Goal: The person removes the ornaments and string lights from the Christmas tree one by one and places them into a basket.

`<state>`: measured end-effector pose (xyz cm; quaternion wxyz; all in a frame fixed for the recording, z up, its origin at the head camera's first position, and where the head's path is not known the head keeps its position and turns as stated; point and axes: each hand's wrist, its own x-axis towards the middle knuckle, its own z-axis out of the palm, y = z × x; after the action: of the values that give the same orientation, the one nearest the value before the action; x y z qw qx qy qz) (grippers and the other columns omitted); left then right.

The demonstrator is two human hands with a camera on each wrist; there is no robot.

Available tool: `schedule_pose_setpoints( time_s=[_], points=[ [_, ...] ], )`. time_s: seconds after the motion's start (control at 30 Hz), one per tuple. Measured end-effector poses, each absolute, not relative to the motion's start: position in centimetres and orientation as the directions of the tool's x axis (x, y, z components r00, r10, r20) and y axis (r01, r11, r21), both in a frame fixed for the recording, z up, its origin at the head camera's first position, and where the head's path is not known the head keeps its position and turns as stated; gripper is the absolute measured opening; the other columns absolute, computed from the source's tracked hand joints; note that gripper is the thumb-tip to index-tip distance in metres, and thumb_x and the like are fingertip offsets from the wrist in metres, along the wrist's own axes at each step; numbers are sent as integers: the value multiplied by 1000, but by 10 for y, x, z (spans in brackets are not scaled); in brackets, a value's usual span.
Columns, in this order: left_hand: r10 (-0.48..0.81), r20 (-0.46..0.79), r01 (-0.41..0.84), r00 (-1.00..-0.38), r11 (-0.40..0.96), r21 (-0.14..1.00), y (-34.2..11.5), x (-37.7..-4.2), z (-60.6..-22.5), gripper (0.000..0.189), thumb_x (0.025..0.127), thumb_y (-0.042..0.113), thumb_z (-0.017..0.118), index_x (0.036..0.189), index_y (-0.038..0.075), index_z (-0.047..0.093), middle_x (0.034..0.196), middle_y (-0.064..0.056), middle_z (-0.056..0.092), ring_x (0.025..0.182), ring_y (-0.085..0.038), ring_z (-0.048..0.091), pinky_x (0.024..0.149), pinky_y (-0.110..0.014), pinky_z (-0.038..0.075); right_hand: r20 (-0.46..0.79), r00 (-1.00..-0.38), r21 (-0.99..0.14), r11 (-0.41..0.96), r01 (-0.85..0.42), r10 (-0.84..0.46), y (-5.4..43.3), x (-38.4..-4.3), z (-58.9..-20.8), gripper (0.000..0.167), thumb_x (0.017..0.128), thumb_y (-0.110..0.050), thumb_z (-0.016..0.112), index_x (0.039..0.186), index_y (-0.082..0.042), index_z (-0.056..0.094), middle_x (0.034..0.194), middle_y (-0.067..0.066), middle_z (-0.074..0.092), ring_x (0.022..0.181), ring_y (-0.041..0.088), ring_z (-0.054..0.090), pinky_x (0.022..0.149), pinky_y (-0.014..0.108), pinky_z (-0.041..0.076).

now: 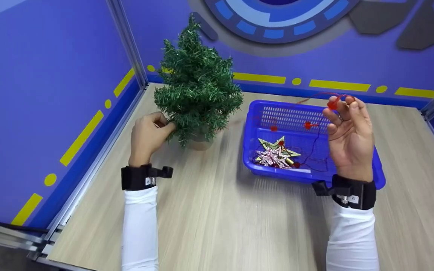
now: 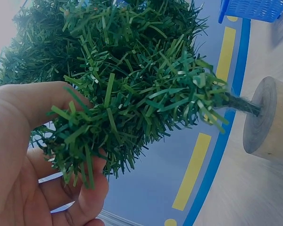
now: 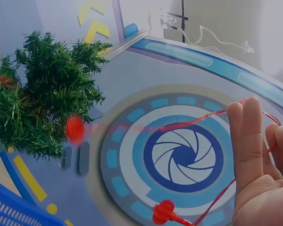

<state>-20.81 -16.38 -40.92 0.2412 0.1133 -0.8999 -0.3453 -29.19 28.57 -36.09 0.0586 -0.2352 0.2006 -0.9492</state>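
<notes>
A small artificial Christmas tree (image 1: 198, 82) stands upright on a round base (image 1: 200, 143). At its lower left, my left hand (image 1: 147, 135) pinches a branch; the left wrist view shows thumb and fingers round the green branch tip (image 2: 80, 136). Above the basket, my right hand (image 1: 352, 139) is raised palm up and holds a thin red string (image 3: 193, 122) between thumb and fingers. Small red flower-shaped pieces (image 3: 164, 212) hang along this string. It stretches leftward toward the tree, where a red piece (image 3: 5, 81) shows among the branches.
A blue plastic basket (image 1: 246, 150) stands right of the tree. Inside lie a gold star (image 1: 290, 152), a pink glittery star (image 1: 273, 157) and more of the tangled string. Blue patterned panels (image 1: 70, 94) wall the wooden table (image 1: 202, 226) at left and back.
</notes>
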Motion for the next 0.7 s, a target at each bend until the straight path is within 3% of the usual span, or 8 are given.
schedule_pose_setpoints(
  time_s=[0.23,0.4,0.53,0.7],
  points=[
    [-365,357,-33,-860,738,674,-163,-207,-409,21,85,32,73,73,18,63,76,-1,68,68,-20,59,64,-36,41,424,-879,-455,-891,2,-218,287,-292,-362,19,107,-4,45,119,8,53,112,30,70,87,41,75,64,36,61],
    [-361,355,-34,-863,741,671,-163,-206,-408,20,85,31,72,73,17,62,76,-2,68,69,-20,59,65,-36,41,432,-881,-428,-904,-14,-191,294,-291,-359,20,107,-3,43,119,9,53,111,32,69,86,42,75,62,37,61],
    [-361,362,-26,-860,738,674,-162,-207,-407,21,84,32,72,73,17,62,76,-2,68,68,-21,59,64,-36,41,427,-897,-419,-904,-82,-116,301,-291,-356,19,106,-1,45,118,11,52,109,33,69,82,43,75,59,38,60],
    [-369,351,-43,-860,739,672,-163,-206,-407,20,85,32,72,74,17,63,77,-2,68,68,-21,59,64,-36,42,402,-915,-524,-821,-225,-6,298,-294,-359,18,103,0,52,116,13,56,104,29,71,79,39,75,58,37,60]
  ],
)
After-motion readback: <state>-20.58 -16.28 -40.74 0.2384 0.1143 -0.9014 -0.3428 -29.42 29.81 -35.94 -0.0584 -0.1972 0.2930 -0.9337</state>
